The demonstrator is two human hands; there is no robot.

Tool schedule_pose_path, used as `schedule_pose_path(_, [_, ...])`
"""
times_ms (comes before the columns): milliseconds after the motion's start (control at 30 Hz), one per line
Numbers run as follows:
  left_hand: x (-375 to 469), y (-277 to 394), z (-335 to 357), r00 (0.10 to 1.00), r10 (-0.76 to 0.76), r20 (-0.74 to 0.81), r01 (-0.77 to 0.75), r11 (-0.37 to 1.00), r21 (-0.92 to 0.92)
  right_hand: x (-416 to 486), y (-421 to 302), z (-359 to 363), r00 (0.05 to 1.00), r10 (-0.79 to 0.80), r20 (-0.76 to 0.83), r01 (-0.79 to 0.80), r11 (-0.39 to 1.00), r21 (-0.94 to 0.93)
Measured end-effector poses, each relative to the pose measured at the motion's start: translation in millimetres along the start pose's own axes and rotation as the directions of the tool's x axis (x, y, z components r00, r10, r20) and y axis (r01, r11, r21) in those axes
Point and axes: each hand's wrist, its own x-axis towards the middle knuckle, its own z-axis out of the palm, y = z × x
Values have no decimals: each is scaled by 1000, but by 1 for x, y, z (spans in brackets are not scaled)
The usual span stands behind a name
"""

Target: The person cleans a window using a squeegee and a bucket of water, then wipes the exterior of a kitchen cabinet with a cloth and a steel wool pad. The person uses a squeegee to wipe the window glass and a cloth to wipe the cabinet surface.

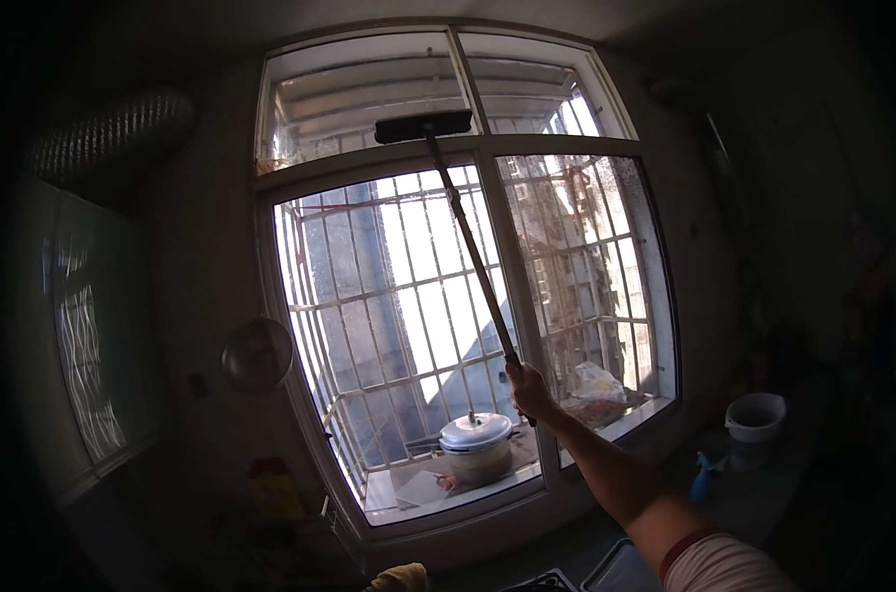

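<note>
My right hand (529, 392) grips the lower end of a long-handled window squeegee (477, 259). Its pole slants up and left across the lower window panes. The dark wide head (423, 127) overlaps the upper left glass pane (359, 96), just above the horizontal bar of the window frame (389, 155). No part of my left hand is in view. At the bottom edge a bunched yellowish cloth (400, 577) shows in part.
Beyond the glass, a pressure cooker (476, 448) and a plastic bag (597, 382) sit inside a barred cage (396, 285). A metal strainer or pan (258, 355) hangs left. At right are a blue spray bottle (702, 479) and a white bucket (755, 420). A stove edge (540, 582) shows below.
</note>
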Motion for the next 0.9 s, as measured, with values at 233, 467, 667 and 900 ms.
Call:
schedule_pose_path(233, [-11, 6, 5, 998, 31, -49, -32, 999, -13, -4, 31, 35, 970, -239, -42, 238, 971, -28])
schedule_pose_path(467, [-57, 51, 30, 954, 300, -12, -292, 937, 191, 32, 0, 49, 984, -176, -35, 174, 982, -69])
schedule_pose_path(667, [-45, 54, 15, 986, 167, -1, -167, 985, 45, 87, -24, 37, 976, -218, -12, 211, 954, -212])
schedule_pose_path(900, [-28, 54, 6, 989, 138, -59, -134, 989, 56, 153, -144, 27, 999, 34, 32, -37, 995, 95])
